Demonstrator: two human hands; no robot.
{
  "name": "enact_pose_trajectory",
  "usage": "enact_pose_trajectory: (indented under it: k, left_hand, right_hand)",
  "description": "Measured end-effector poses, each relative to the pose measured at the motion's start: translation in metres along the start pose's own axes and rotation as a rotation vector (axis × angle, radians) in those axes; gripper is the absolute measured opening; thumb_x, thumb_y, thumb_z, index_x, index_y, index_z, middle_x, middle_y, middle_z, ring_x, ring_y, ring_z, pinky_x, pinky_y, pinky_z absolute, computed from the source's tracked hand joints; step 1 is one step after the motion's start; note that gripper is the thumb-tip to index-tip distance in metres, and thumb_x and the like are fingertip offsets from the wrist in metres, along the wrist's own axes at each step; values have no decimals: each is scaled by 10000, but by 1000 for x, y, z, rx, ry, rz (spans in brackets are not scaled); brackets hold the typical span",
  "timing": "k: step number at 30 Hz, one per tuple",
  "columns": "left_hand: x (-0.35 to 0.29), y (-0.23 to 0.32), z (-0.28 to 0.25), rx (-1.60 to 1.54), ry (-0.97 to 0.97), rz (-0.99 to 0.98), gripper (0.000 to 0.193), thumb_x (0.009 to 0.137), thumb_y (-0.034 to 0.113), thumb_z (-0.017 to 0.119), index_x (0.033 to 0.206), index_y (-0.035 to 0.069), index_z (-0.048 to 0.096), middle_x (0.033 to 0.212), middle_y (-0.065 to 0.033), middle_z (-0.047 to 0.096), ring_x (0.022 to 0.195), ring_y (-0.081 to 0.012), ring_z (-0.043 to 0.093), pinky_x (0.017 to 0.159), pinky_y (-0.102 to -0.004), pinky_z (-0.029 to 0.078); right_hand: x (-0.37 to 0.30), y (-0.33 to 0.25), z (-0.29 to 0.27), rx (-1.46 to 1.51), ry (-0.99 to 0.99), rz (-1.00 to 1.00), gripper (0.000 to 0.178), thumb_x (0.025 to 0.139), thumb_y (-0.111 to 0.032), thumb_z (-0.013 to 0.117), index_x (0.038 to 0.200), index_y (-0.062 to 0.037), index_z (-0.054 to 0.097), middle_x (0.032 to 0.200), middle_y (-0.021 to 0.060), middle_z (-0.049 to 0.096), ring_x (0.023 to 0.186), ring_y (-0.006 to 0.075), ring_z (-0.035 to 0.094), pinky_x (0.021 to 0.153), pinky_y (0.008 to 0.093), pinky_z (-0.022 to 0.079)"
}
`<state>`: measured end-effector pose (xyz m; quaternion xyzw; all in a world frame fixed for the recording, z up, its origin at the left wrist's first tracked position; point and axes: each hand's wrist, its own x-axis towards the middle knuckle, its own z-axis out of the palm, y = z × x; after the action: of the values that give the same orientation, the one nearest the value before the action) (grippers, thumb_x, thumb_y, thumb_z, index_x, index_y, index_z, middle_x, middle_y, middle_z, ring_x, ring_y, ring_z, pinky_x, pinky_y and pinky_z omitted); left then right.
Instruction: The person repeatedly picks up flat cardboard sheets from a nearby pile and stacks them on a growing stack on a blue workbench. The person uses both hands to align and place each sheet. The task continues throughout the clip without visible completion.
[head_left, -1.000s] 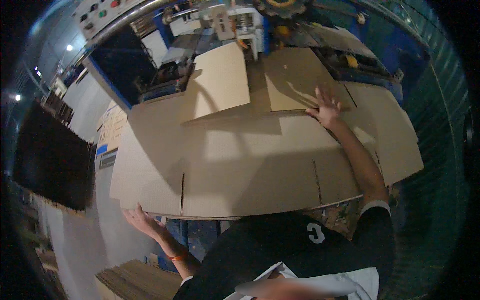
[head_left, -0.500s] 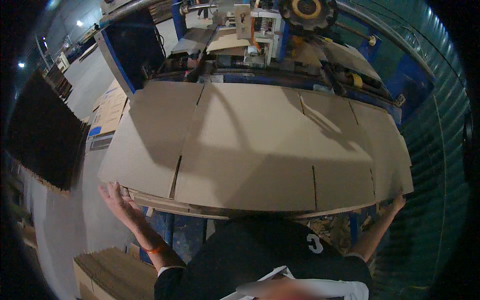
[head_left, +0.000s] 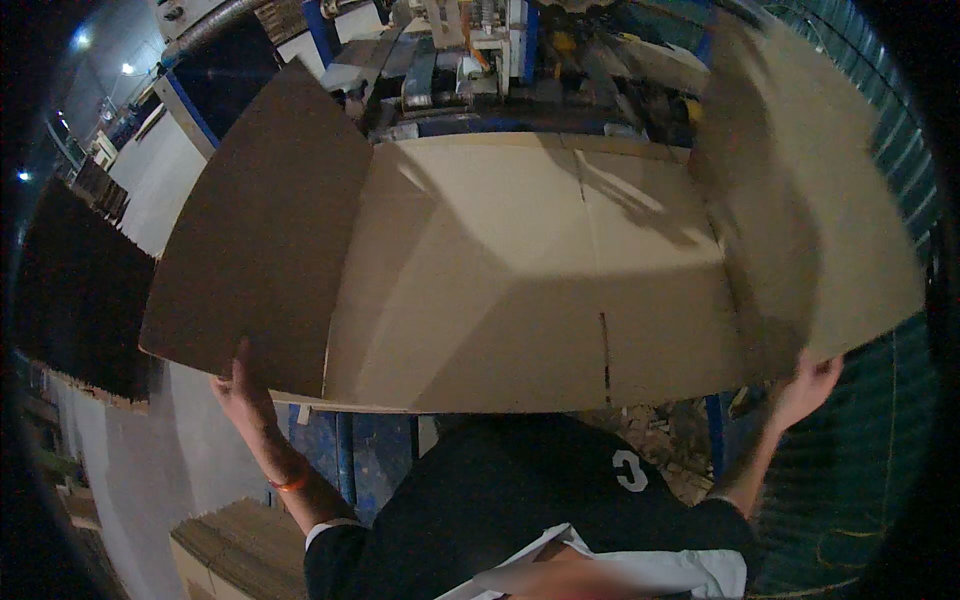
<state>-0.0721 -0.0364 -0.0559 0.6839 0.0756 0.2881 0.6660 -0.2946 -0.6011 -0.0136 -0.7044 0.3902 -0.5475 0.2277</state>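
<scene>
A large brown cardboard box blank (head_left: 480, 290) lies across the blue machine in front of me, with its left and right side panels raised along their creases. My left hand (head_left: 243, 398) grips the near edge of the left panel, which stands dark and tilted up, the thumb on its face. At the near corner of the right panel, my right hand (head_left: 808, 388) is closed on the edge; part of its fingers is behind the board. The right panel stands higher and is smeared by motion at its far end. A slot cut shows in the middle panel near me.
Beyond the board stands a machine (head_left: 480, 105) with a dark bar and metal parts. A stack of cardboard (head_left: 245, 545) sits low at the left, and a dark stack (head_left: 80, 290) stands farther left. Corrugated green wall (head_left: 850, 440) runs along the right.
Both side panels, flat before, have swung up along their creases. My hands still hold the near edges, and both have turned and shifted slightly with the panels.
</scene>
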Motion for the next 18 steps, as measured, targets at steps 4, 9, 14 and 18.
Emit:
enact_pose_trajectory:
  k: [4, 9, 14, 18]
  left_hand:
    - [-50, 24, 31, 155, -488, 351, 307, 813, 76, 545, 1116, 29, 557, 1218, -145, 512, 1158, -230, 469, 983, -348, 349]
    - [-73, 27, 80, 772, -1120, 773, 508, 757, 62, 534, 1258, 132, 487, 1366, -127, 388, 1277, -315, 348, 1035, -452, 290]
    - [-76, 17, 93, 942, -1204, 864, 447, 808, 150, 545, 1253, 166, 501, 1366, -110, 394, 1277, -299, 345, 1053, -449, 263]
    - [-69, 10, 99, 919, -1166, 874, 487, 803, 95, 491, 1286, 151, 463, 1363, -127, 387, 1270, -319, 346, 1051, -471, 252]
  right_hand:
    - [-88, -12, 27, 336, -759, -878, 193, 830, -129, 557, 1010, -71, 596, 1089, 116, 605, 1034, 272, 567, 912, 421, 421]
    - [-100, -7, 50, 62, -1107, -1162, 353, 759, -117, 598, 1107, -171, 589, 1234, 54, 536, 1153, 263, 495, 980, 454, 369]
    - [-94, -10, 61, 119, -1132, -1154, 295, 767, -76, 608, 1058, -110, 580, 1168, 88, 575, 1110, 292, 528, 958, 454, 385]
    - [-75, 7, 82, 32, -1226, -1115, 484, 763, -309, 634, 1203, -140, 522, 1317, 92, 451, 1230, 295, 405, 1017, 484, 300]
